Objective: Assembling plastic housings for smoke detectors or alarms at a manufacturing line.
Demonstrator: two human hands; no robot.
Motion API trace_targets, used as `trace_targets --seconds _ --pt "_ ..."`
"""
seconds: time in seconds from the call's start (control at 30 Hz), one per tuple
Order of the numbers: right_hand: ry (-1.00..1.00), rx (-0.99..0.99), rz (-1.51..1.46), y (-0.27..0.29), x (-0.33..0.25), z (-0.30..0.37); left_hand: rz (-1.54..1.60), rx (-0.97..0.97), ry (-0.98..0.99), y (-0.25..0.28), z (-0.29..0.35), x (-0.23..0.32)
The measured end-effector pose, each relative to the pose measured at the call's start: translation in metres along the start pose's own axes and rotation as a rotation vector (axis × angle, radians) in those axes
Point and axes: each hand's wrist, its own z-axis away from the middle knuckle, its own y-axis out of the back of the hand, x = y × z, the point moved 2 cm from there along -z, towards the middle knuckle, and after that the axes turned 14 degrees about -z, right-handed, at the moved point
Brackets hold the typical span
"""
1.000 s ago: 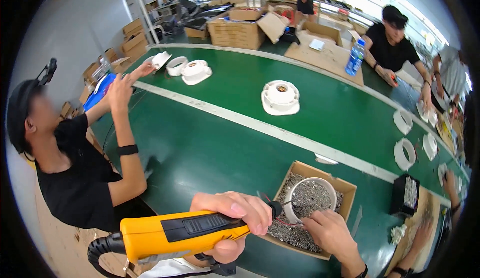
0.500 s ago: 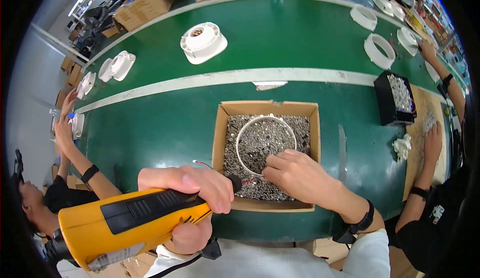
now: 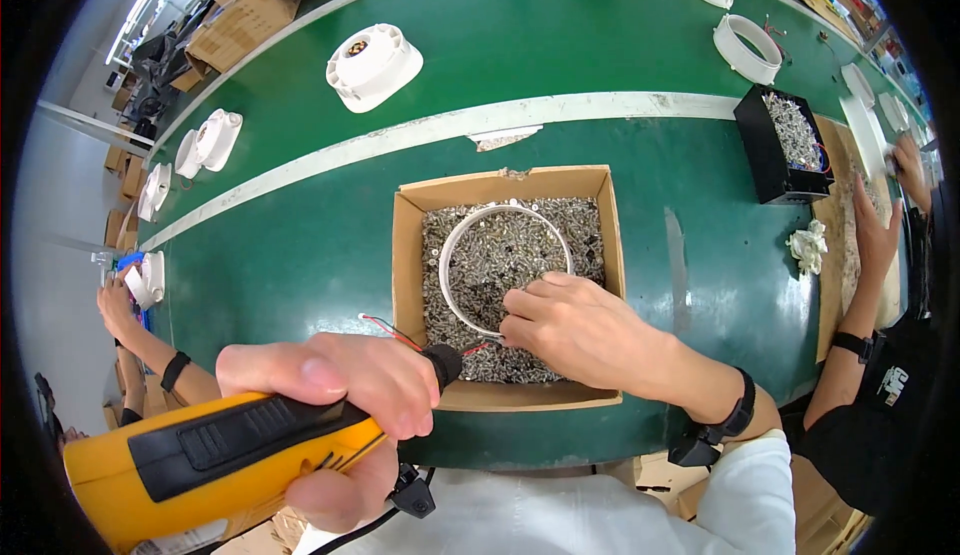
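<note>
My left hand [image 3: 345, 385] is closed round a yellow and black electric screwdriver [image 3: 190, 465]. The driver's dark nose points right, at the lower rim of a white plastic ring [image 3: 445, 280]. My right hand [image 3: 580, 330] has its fingers pinched together on the ring's lower right edge; they hide whatever else may be between them. Beneath the ring is an open cardboard box [image 3: 408, 285] filled with small metal screws [image 3: 510, 245]. A thin red and black wire [image 3: 390, 330] with a white plug runs out by the driver's nose.
Beyond a pale rail [image 3: 440, 130], a white round housing [image 3: 375, 65] and more white rings [image 3: 748, 48] lie on the green belt. At right stand a black bin of screws [image 3: 790, 155] and a crumpled white wad [image 3: 806, 247]. Co-workers' hands [image 3: 877, 220] work at both sides.
The whole view has shifted, so the box and belt sit higher and further left. My hands keep their grips on driver and ring. The co-workers' hands at both sides have moved.
</note>
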Motion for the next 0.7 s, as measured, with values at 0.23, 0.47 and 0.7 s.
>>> trace_targets --seconds 0.23,0.47,0.7 --pt "0.001 0.008 0.001 0.0 0.003 0.0 -0.056 0.029 -0.091 -0.007 -0.007 -0.004" --pt "-0.003 0.016 -0.007 0.001 0.005 0.003 -0.014 0.059 -0.027 -0.017 -0.01 -0.005" --pt "0.004 0.024 -0.018 0.002 0.007 0.004 -0.035 0.071 -0.025 -0.018 -0.01 -0.003"
